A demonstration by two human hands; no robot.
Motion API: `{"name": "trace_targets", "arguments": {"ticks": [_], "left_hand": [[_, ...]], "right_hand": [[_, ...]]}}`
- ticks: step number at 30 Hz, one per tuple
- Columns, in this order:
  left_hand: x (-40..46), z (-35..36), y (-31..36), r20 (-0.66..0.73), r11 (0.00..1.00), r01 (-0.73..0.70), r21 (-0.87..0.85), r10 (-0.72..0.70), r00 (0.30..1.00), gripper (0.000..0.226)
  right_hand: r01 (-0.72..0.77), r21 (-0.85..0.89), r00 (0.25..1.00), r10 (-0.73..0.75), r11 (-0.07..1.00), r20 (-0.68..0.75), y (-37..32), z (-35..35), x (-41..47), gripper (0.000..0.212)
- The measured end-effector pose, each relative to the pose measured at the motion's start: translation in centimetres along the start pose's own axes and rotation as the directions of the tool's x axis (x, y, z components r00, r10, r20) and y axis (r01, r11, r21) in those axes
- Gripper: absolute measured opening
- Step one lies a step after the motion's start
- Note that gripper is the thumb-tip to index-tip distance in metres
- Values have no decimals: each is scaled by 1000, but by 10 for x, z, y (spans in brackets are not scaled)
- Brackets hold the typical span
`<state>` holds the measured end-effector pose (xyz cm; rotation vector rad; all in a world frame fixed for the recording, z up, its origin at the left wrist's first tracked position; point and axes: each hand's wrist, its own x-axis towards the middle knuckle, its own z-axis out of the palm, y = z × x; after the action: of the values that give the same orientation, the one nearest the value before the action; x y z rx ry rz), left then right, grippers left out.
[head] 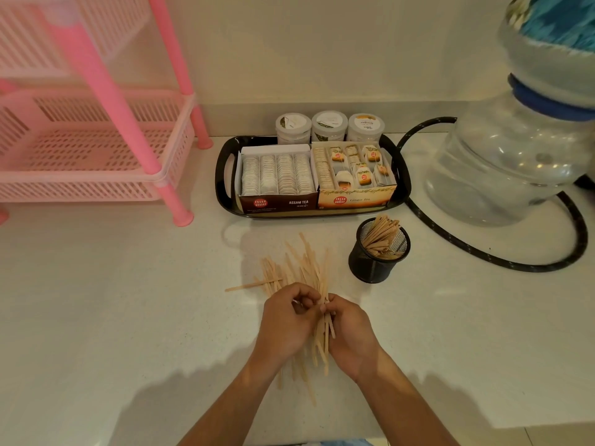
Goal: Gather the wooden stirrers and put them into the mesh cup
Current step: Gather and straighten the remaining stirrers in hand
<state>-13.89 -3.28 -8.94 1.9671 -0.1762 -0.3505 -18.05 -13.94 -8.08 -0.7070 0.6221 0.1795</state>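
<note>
Both hands meet over the loose wooden stirrers scattered on the white counter: the left hand and the right hand curl their fingers around a bundle of them. The black mesh cup, standing near on the right, already contains some stirrers

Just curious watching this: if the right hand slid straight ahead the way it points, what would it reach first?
Probably the loose wooden stirrers fanned out ahead of the right hand, then the black tray. The mesh cup sits off to the right.
</note>
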Motion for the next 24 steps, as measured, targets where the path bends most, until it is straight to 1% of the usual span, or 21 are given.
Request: {"name": "trace_targets", "arguments": {"ticks": [2, 5, 7, 12, 16, 18, 20, 22, 24], "left_hand": [[1, 1, -2, -16, 1000, -11, 20, 12, 1000, 19], [2, 0, -5, -47, 1000, -25, -3, 25, 999, 26], [2, 0, -9, -67, 1000, -9, -24, 8, 998, 31], [3, 1, -14, -78, 993, 79, -84, -86, 993, 40], [5, -1, -16, -98, 987, 154, -50, -158, 983, 44], [6, -2, -16, -108, 978, 195, -73, -202, 974, 47], [5, -2, -15, -127, 976, 191, -102, -203, 971, 50], [4, -2, -13, -137, 980, 152, -132, -170, 976, 51], [3, -2, -12, -141, 987, 106, -121, -123, 982, 55]], "right_hand": [[8, -11, 1000, -9, 1000, -26, 0, 2, -2, 44], [8, -16, 998, -9, 1000, -62, -1, 3, -3, 29], [6, -16, 997, -7, 1000, -74, -1, 3, -3, 25], [2, -50, 994, -7, 999, -105, 0, 4, -1, 29], [6, -87, 992, -17, 996, -125, 1, 5, -2, 29], [13, -100, 991, -26, 995, -129, 2, 5, -2, 30], [17, -105, 991, -31, 994, -129, 2, 6, -1, 30], [12, -94, 993, -23, 996, -118, 1, 6, -1, 31], [-2, -67, 994, -5, 998, -108, 0, 6, -1, 32]]}}
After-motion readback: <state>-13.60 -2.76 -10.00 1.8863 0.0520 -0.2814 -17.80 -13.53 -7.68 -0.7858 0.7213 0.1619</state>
